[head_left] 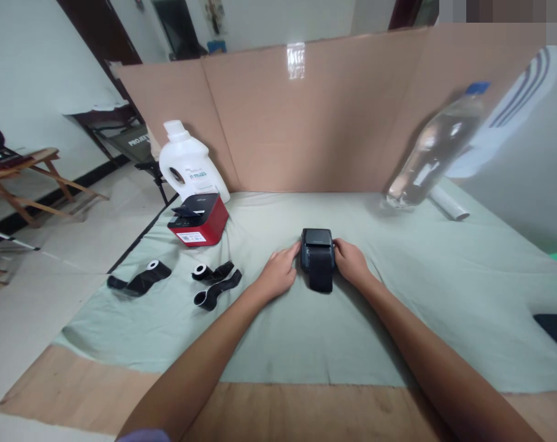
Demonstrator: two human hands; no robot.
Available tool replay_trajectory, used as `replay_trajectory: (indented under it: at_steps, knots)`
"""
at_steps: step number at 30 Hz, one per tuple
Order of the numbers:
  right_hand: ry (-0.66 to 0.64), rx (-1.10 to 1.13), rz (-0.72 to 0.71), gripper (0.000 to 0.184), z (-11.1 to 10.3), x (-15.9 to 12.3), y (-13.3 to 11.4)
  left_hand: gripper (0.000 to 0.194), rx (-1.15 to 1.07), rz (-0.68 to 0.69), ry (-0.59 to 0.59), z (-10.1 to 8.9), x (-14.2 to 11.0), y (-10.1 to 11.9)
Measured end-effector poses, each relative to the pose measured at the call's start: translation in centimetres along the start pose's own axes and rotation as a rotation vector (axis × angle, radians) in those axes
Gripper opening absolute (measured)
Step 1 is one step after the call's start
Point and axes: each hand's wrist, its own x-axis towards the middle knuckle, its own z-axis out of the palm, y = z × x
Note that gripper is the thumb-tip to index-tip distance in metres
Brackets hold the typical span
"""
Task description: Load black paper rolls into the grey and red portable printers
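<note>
A small black portable receipt printer (317,248) rests on the green cloth between my hands. A strip of black paper (321,275) hangs from its front down onto the cloth. My left hand (281,270) presses its extended index finger to the printer's left side, its other fingers curled. Closed at the right side, my right hand (351,259) grips the printer's edge; its fingertips are partly hidden. To the left lie black paper rolls: one partly unrolled roll (145,277), a second roll (205,272) and a loose curled strip (218,290).
A red and black boxy device (199,220) stands at the left before a white jug (191,161). A cardboard panel (306,123) closes off the back. A clear bottle with blue cap (437,150) and a grey tube (449,204) are back right. The wooden table edge (306,408) is nearest me.
</note>
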Motion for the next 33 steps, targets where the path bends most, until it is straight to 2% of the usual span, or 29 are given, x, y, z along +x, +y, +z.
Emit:
replay_trajectory:
  at_steps: [7,9,13,16,22,27,33]
  knots:
    - [-0.027,-0.006,-0.019,0.038,-0.3,0.0,-0.2,0.083,-0.043,-0.017,0.064,0.6,0.1,-0.1]
    - [-0.025,-0.004,-0.02,0.039,-0.3,0.0,-0.2,0.081,-0.187,-0.035,0.087,0.6,0.3,-0.4]
    - [-0.025,0.002,-0.028,0.042,-0.1,0.0,0.0,0.078,-0.634,-0.135,0.075,0.6,0.8,-1.3]
    - [-0.014,0.018,-0.041,0.042,0.2,0.1,0.3,0.073,-0.8,-0.2,0.097,0.7,0.9,-1.5]
    - [0.032,0.127,-0.036,0.041,0.9,0.3,0.9,0.068,-0.728,-0.178,0.158,0.7,1.0,-1.2]
    - [0.053,0.107,-0.028,0.041,0.9,0.3,0.7,0.068,-0.692,-0.13,0.145,0.6,1.6,-1.0]
    - [0.032,0.077,-0.013,0.041,0.4,0.1,0.3,0.068,-0.657,-0.132,0.211,1.1,2.0,-0.5]
